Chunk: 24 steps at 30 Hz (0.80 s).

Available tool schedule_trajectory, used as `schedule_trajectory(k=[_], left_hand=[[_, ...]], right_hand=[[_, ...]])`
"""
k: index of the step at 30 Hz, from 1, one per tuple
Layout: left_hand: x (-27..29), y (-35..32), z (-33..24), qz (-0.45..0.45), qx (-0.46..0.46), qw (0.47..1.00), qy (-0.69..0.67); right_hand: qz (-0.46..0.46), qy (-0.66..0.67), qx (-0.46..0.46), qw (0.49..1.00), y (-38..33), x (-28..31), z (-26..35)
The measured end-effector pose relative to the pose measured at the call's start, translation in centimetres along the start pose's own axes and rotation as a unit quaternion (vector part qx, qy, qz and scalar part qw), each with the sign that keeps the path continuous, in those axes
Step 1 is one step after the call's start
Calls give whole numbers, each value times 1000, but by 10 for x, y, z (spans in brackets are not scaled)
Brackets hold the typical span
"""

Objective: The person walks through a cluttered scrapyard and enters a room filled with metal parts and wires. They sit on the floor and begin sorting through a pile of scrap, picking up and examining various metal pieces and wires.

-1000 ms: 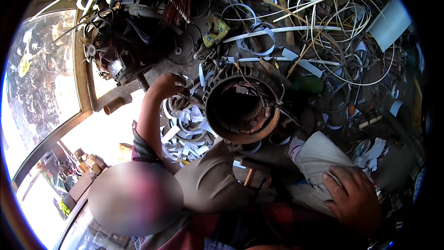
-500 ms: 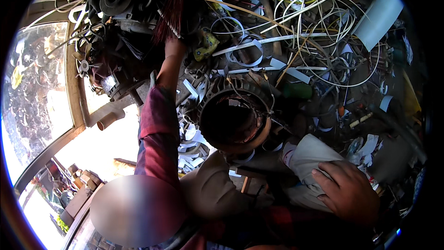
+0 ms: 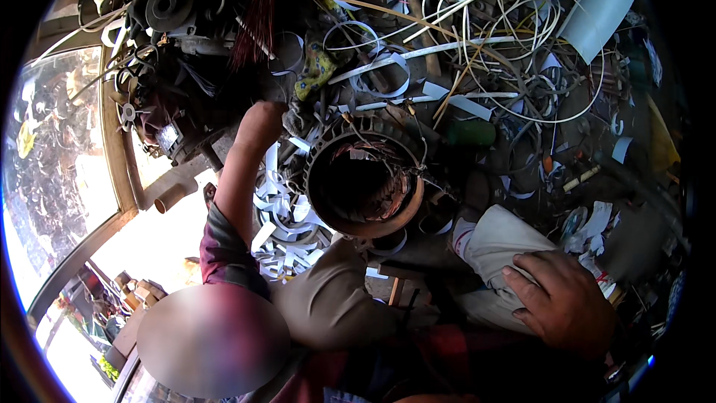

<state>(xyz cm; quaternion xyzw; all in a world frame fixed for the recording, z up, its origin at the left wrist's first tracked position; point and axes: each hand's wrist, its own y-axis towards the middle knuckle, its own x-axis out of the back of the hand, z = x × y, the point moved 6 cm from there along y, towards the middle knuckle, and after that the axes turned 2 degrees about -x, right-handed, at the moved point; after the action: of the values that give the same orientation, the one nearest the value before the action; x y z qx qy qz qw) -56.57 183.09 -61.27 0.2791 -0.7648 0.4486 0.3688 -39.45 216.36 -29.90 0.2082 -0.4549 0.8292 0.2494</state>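
In the head view my left hand reaches forward, just left of a round motor housing with a finned rim and copper windings inside. It looks closed, its fingertips hidden, and anything in it is too hidden to name. Dark red wires hang beyond it, and a yellow patterned cloth lies to its right. Bare on my right knee rests my right hand, fingers spread on the beige trouser leg, holding nothing.
Loops of white cable and paper strips litter the floor ahead. A second motor and a spool-like disc stand at the left. White scraps lie below my left arm. A green bottle-like object lies right of the housing.
My left hand has drawn back toward me, away from the hanging red wires, and now sits beside the housing. The view has shifted slightly. My right hand stays on the knee.
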Motion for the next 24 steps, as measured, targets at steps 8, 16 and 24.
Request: schedule_trajectory(k=[8,16,24], left_hand=[[-35,164,54,-342,71,929,-124],[-37,130,2,-164,71,978,-107],[-93,-36,36,181,39,977,102]], right_hand=[[9,-16,-5,1000,10,6,4],[14,-28,-18,999,18,8,-2],[11,-27,-6,1000,3,0,-12]])
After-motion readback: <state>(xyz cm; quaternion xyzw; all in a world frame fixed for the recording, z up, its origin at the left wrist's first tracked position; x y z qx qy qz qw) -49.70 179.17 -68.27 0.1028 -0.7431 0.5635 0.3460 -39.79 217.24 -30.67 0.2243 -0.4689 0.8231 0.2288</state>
